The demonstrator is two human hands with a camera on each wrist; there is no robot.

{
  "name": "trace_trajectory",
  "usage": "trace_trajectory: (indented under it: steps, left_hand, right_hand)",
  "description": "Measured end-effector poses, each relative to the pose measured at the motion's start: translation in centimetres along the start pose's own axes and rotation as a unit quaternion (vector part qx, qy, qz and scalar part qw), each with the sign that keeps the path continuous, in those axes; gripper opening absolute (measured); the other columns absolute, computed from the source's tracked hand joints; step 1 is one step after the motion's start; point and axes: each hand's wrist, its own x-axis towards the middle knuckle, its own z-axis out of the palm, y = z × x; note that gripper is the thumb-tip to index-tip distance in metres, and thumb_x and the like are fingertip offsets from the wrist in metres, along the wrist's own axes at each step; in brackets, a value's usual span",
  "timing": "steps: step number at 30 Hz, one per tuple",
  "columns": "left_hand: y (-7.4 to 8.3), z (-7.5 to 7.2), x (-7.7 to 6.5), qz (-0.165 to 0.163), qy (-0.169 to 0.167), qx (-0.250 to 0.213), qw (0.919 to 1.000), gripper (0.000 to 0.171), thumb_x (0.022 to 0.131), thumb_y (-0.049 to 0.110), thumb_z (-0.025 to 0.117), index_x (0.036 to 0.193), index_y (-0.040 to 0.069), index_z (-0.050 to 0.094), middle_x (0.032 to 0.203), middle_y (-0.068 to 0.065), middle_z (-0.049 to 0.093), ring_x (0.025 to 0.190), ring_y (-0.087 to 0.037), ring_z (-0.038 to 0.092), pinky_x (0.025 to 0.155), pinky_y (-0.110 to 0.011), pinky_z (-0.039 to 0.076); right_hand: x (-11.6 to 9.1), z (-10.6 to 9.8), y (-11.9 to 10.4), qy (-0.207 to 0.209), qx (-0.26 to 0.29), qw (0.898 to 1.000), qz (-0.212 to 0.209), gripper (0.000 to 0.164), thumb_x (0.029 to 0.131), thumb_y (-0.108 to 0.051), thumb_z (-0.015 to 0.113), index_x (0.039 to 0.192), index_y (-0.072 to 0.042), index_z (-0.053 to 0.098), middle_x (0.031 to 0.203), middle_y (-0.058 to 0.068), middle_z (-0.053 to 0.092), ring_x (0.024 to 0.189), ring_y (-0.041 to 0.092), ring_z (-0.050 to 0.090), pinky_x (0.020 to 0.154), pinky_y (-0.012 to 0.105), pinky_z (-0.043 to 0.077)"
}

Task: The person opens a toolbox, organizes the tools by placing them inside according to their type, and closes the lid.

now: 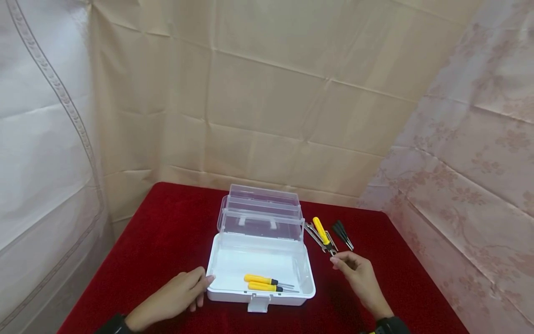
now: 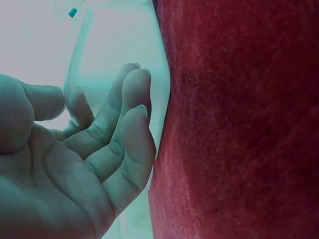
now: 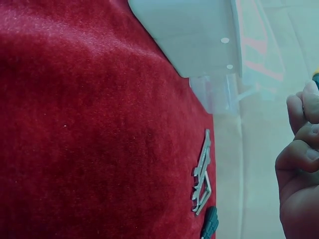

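Note:
A white toolbox (image 1: 309, 277) stands with its clear lid (image 1: 267, 198) tipped back. My left hand (image 1: 180, 294) grips its left rim near the front corner, thumb over the edge and the other fingers (image 2: 130, 134) along the outer wall. To the right of the box, my right hand (image 1: 359, 274) pinches a yellow-handled screwdriver (image 1: 321, 230) by its metal shaft, handle pointing up and away. Only a sliver of its handle (image 3: 316, 77) shows in the right wrist view. Inside the box, two yellow-handled screwdrivers (image 1: 259, 279) lie along the front wall.
Beyond the right hand, metal wrenches (image 1: 313, 235) and a bent metal key (image 3: 208, 186) lie on the red cloth (image 1: 175, 222). Beside them are black-handled tools (image 1: 341, 232). A white latch (image 1: 258, 304) hangs at the box's front. Curtains (image 1: 267, 93) surround the table.

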Motion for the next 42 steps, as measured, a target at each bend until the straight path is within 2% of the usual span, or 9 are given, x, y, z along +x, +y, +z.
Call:
trace_trajectory:
  steps: [12, 19, 23, 30, 42]
  left_hand:
    - [-0.1, 0.0, 0.1, 0.011, -0.002, -0.003, 0.9999, 0.033, 0.11, 0.037, 0.048, 0.091, 0.011, 0.055, 0.068, 0.003, 0.061, 0.054, -0.017, 0.058, 0.051, -0.025, 0.043]
    - [-0.2, 0.1, 0.0, 0.011, -0.003, -0.006, 0.9999, 0.033, 0.11, 0.038, 0.047, 0.092, 0.011, 0.054, 0.068, 0.003, 0.061, 0.054, -0.016, 0.058, 0.051, -0.025, 0.042]
    - [-0.2, 0.2, 0.0, 0.01, -0.004, -0.008, 0.9999, 0.033, 0.11, 0.038, 0.047, 0.092, 0.011, 0.054, 0.068, 0.003, 0.061, 0.054, -0.016, 0.058, 0.052, -0.026, 0.043]
    - [-0.2, 0.2, -0.1, 0.009, -0.005, -0.021, 0.9997, 0.032, 0.111, 0.037, 0.046, 0.094, 0.011, 0.053, 0.068, 0.001, 0.061, 0.054, -0.017, 0.059, 0.053, -0.028, 0.047]
    - [-0.1, 0.3, -0.2, 0.01, -0.003, -0.019, 0.9998, 0.033, 0.111, 0.038, 0.045, 0.094, 0.011, 0.053, 0.068, 0.001, 0.061, 0.054, -0.016, 0.058, 0.053, -0.028, 0.046]
  right_hand:
    - [-0.3, 0.5, 0.0, -0.027, -0.016, 1.0, -0.002, 0.01, 0.094, -0.017, 0.076, 0.1, -0.009, 0.074, 0.089, 0.008, 0.071, 0.089, 0.032, 0.066, 0.074, 0.03, 0.053]
    - [-0.6, 1.1, 0.0, -0.033, -0.003, 0.999, 0.0, 0.012, 0.094, -0.018, 0.077, 0.101, -0.009, 0.074, 0.093, 0.014, 0.071, 0.087, 0.028, 0.066, 0.076, 0.034, 0.054]
    - [-0.8, 1.2, -0.1, -0.034, 0.004, 0.999, -0.006, 0.012, 0.093, -0.016, 0.078, 0.099, -0.007, 0.074, 0.089, 0.011, 0.071, 0.086, 0.03, 0.066, 0.073, 0.032, 0.053]
    - [-1.0, 1.6, -0.5, -0.041, 0.004, 0.999, -0.02, 0.011, 0.092, -0.016, 0.078, 0.097, -0.007, 0.075, 0.09, 0.013, 0.071, 0.082, 0.021, 0.066, 0.074, 0.031, 0.055]
    - [-1.0, 2.2, -0.7, -0.055, 0.015, 0.998, -0.012, 0.01, 0.093, -0.014, 0.078, 0.099, -0.007, 0.075, 0.09, 0.012, 0.071, 0.085, 0.026, 0.066, 0.076, 0.034, 0.056]
